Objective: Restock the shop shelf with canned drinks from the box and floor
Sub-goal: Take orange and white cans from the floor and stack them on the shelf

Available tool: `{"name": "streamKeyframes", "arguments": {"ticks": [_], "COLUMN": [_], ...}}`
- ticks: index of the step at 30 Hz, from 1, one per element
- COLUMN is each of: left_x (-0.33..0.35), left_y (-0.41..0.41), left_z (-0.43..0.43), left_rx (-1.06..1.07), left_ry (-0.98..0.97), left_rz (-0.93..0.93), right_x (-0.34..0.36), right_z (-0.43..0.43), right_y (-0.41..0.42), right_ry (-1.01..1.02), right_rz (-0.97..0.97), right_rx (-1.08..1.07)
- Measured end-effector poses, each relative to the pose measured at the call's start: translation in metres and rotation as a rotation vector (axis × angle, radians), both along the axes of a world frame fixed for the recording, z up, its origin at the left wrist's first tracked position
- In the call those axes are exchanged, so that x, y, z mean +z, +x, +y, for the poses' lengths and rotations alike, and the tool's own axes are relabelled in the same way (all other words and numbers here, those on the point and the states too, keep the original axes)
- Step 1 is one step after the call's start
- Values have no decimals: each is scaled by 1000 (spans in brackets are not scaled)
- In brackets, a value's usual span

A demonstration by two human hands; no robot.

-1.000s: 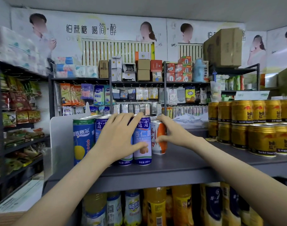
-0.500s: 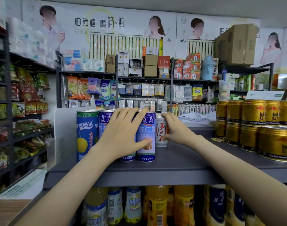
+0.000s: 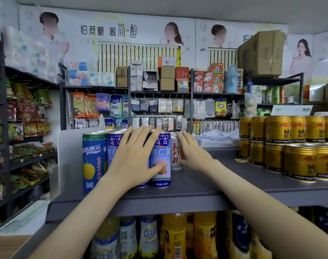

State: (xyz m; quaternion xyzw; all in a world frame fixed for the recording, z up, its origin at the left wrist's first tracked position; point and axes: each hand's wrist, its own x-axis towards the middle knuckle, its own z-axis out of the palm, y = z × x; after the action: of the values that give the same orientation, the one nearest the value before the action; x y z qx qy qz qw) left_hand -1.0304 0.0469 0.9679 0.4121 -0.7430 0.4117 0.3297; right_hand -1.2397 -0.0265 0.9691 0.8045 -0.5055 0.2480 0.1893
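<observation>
Our left hand (image 3: 135, 157) lies spread flat on the fronts of the blue cans (image 3: 160, 159). Our right hand (image 3: 194, 154), fingers straight, presses the white-and-red can (image 3: 175, 154) beside them on the shelf (image 3: 196, 187). A hard shove, we judge, could topple these tall, narrow cans away from our palms.

On the shelf (image 3: 196, 193), the tall cans (image 3: 94, 161) stood in rows at the left end, with the divider (image 3: 70, 146) just beside them on their left. Your left hand (image 3: 135, 157) lay flat against their fronts. The small can (image 3: 175, 156) stood just right of them, further back, with your right hand (image 3: 195, 154) touching its right side. Well apart to the right, the stacked cans (image 3: 290, 146) sat two high. Bottles (image 3: 174, 236) stood on the level below, and racks (image 3: 159, 94) ran behind the shelf.
</observation>
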Motion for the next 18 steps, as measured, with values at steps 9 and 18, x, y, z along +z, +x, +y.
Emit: {"name": "streamKeyframes", "arguments": {"ticks": [9, 18], "left_x": [-31, -141], "left_y": [-47, -150], "left_z": [39, 160], "left_rx": [-44, -231], "left_ry": [-25, 290], "left_rz": [232, 239], "right_x": [-22, -120], "right_z": [94, 244], "right_y": [-41, -111], "right_ry": [-4, -89], "right_rz": [57, -191], "right_rx": [-19, 75]}}
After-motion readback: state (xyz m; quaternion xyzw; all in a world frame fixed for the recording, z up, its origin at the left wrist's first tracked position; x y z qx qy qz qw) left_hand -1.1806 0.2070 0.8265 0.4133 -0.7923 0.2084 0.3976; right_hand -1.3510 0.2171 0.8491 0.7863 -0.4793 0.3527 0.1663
